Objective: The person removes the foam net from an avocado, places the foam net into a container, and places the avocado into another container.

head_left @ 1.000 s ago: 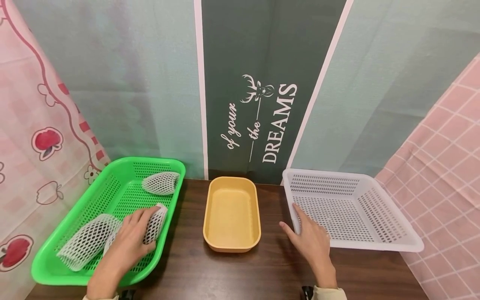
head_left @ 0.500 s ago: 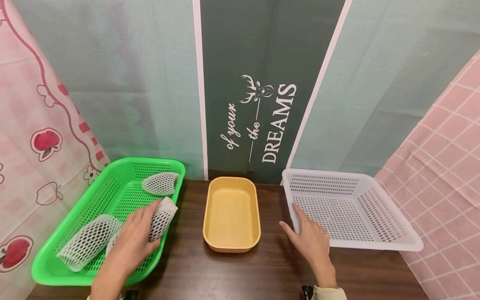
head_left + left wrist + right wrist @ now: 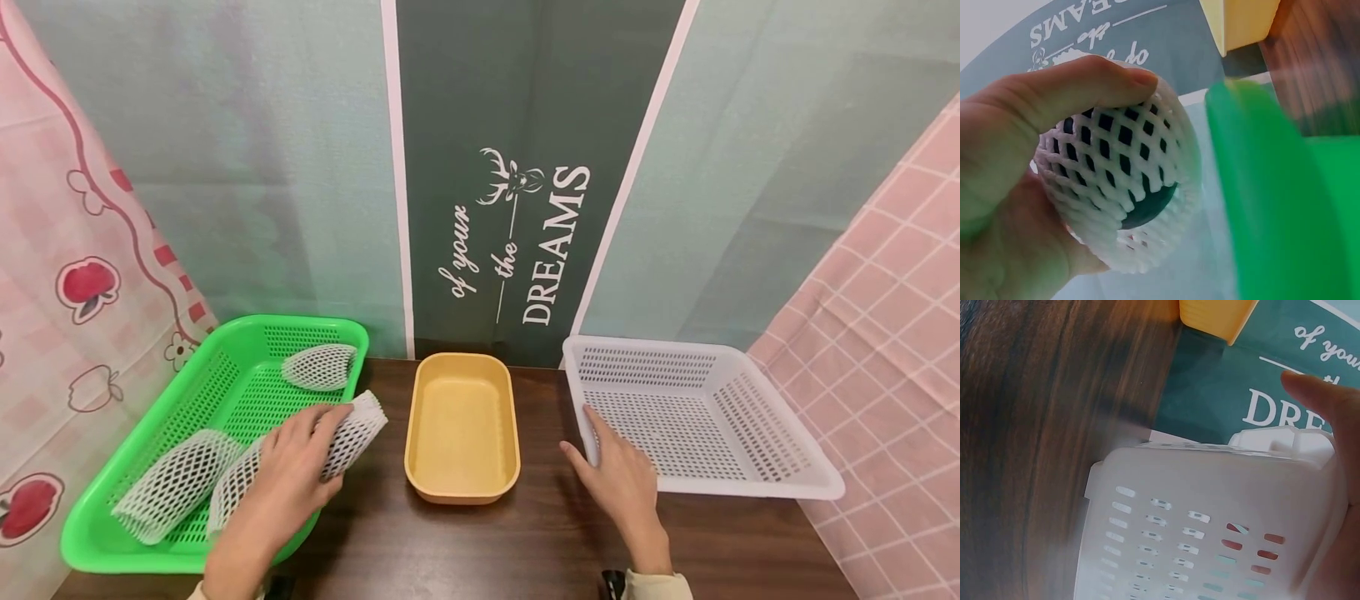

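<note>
My left hand (image 3: 288,475) grips a white foam net sleeve (image 3: 356,435) over the right rim of the green basket (image 3: 255,385). A dark, smooth, rounded thing (image 3: 1152,206) shows through the sleeve's open end in the left wrist view; its kind stays hidden under the mesh. Thumb and fingers curl round opposite sides of it. Several other white foam net sleeves lie in the green basket, one (image 3: 180,483) at the left and one (image 3: 320,367) at the back. At the left rim of the white basket (image 3: 720,488), my right hand (image 3: 619,482) rests with its thumb held apart.
Between the two baskets stands a yellow tray (image 3: 462,429) on the dark wooden table (image 3: 450,550). Behind them hangs a green curtain (image 3: 480,100) with white lettering. Pink cloths (image 3: 45,192) close off both sides.
The left hand has lifted the foam-sleeved thing out of the green basket and moved it right, past the basket's rim. My right hand has stayed at the white basket.
</note>
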The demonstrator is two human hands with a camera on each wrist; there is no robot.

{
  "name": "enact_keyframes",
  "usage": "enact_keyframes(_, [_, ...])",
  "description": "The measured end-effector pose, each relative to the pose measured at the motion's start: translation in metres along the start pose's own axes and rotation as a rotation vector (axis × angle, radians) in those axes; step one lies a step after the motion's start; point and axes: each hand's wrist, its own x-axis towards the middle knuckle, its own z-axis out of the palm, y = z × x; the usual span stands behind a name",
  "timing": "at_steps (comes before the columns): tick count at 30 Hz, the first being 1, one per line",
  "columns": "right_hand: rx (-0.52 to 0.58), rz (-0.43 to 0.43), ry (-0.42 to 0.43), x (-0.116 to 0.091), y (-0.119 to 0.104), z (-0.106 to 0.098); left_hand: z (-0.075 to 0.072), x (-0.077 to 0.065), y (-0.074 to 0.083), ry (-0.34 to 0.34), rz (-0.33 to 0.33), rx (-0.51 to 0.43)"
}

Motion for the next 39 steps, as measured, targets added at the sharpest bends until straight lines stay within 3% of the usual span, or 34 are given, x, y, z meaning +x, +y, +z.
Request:
enact_keyframes(6, [0.018,-0.009,-0.006,-0.001,0.0,-0.001,0.006,0.002,0.007,0.009,0.049,0.002])
enact_keyframes(11, [0.046,-0.037,0.031,-0.002,-0.001,-0.001,0.009,0.003,0.012,-0.015,0.051,-0.014])
enact_keyframes(18, [0.079,-0.147,0.154,-0.003,0.0,-0.001,0.012,0.005,0.017,-0.043,0.056,-0.084])
enact_keyframes(23, [0.093,-0.213,0.227,-0.005,0.002,-0.002,0.014,0.006,0.021,-0.035,0.082,-0.081])
enact_keyframes(39, [0.132,-0.363,0.31,-0.016,-0.01,-0.003,0.023,0.002,0.034,-0.031,0.152,-0.049])
